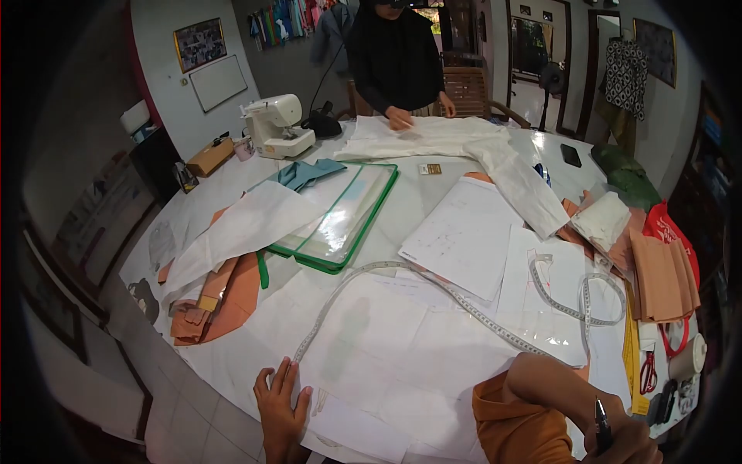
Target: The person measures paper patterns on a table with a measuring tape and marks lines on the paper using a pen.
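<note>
My left hand (280,404) lies on the near edge of the table with its fingers stretched out. Its fingertips touch the near end of a white tape measure (371,267). The tape arches across large sheets of white paper (386,340) and curls into loops on the right. At the lower right, my right hand (630,437) is closed around a black pen (600,421) whose upper end points upward. An orange-brown sleeve (510,417) covers part of that arm and hides some paper. Beyond the tape lies another white pattern sheet (464,232).
A green-edged plastic folder (355,220) lies mid-table, with orange fabric (232,301) to its left. Red-handled scissors (648,373), a yellow ruler (631,348) and folded peach cloth (663,278) are at right. A sewing machine (277,127) stands behind. Opposite, a person (398,69) handles white fabric (440,135).
</note>
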`<act>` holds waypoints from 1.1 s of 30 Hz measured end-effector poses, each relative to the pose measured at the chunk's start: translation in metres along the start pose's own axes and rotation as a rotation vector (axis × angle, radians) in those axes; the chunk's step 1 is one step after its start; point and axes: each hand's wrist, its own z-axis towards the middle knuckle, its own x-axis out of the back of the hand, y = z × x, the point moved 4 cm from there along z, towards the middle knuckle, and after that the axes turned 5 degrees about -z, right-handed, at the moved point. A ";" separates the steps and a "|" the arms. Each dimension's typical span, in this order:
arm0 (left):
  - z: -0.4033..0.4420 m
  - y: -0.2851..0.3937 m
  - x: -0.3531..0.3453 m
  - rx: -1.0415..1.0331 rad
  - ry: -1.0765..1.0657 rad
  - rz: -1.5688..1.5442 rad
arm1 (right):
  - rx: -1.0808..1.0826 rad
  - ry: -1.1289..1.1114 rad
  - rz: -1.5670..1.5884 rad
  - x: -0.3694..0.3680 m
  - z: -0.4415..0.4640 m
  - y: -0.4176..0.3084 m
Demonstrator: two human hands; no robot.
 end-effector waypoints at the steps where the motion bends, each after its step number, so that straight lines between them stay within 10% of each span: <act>1: 0.000 0.000 0.000 -0.001 0.001 -0.002 | 0.053 -0.013 0.054 -0.001 0.005 0.006; 6: 0.001 0.003 0.002 -0.007 -0.005 0.004 | 0.225 0.123 0.235 -0.010 0.018 0.021; 12: 0.000 0.004 0.002 -0.019 -0.002 0.026 | -0.321 -0.274 0.029 0.009 0.016 -0.005; 27: 0.002 0.007 0.004 0.034 -0.025 -0.030 | 0.300 0.017 0.369 -0.009 0.020 0.043; 33: 0.000 0.003 0.002 0.008 -0.019 -0.001 | 0.290 -0.401 0.330 0.008 0.049 0.054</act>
